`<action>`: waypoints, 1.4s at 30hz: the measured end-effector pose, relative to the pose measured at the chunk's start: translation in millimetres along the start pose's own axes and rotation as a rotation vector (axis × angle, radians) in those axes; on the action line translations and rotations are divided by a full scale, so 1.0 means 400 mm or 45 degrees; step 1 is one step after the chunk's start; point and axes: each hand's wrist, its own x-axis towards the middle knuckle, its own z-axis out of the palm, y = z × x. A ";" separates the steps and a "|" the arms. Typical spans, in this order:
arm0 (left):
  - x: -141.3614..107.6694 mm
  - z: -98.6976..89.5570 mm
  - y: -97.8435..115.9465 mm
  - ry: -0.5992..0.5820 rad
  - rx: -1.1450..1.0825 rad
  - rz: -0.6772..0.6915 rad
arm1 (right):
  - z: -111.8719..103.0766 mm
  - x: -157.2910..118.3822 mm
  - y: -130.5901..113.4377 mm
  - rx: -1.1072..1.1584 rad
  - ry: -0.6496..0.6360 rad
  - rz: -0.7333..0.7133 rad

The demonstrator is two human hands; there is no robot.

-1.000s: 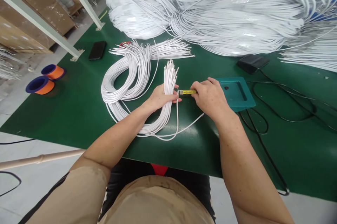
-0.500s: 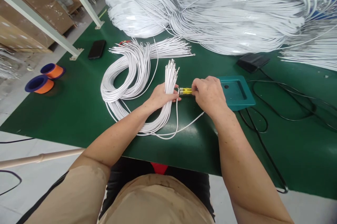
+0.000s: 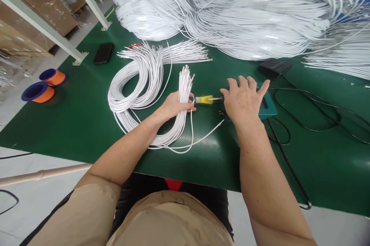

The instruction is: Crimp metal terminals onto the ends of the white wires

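Note:
My left hand (image 3: 172, 105) is closed around an upright bundle of white wires (image 3: 185, 88), whose tips stick up above the fingers. One single wire hangs loose to the right of the bundle. Just right of that hand is a yellow-handled screwdriver (image 3: 206, 99), its thin metal shaft pointing toward my right hand (image 3: 244, 96). That hand is spread open, palm down, over a teal tray (image 3: 268, 105) and hides most of it. Whether the palm touches the tray, I cannot tell. The bundle curves down into a coil of white wires (image 3: 118, 88) on the table.
Large heaps of white wire (image 3: 260, 15) cover the back of the green table (image 3: 86, 123). A black phone (image 3: 103, 53) and two orange-and-blue spools (image 3: 40, 92) lie at left. At right are a black box (image 3: 274, 68) and a loose black cable (image 3: 315, 130).
My right hand has let go of the yellow-handled screwdriver, moved right and spread its fingers over the teal tray. My left hand keeps its hold on the wires.

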 end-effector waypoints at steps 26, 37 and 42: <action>-0.026 -0.004 0.014 0.086 -0.124 0.050 | -0.137 -0.001 -0.094 1.106 -1.366 -0.403; -0.033 -0.004 0.020 0.030 -0.405 0.029 | -0.137 -0.054 -0.160 1.227 -1.868 -0.520; -0.035 0.004 0.014 -0.003 -0.280 0.049 | -0.094 0.005 -0.107 1.544 -0.850 0.182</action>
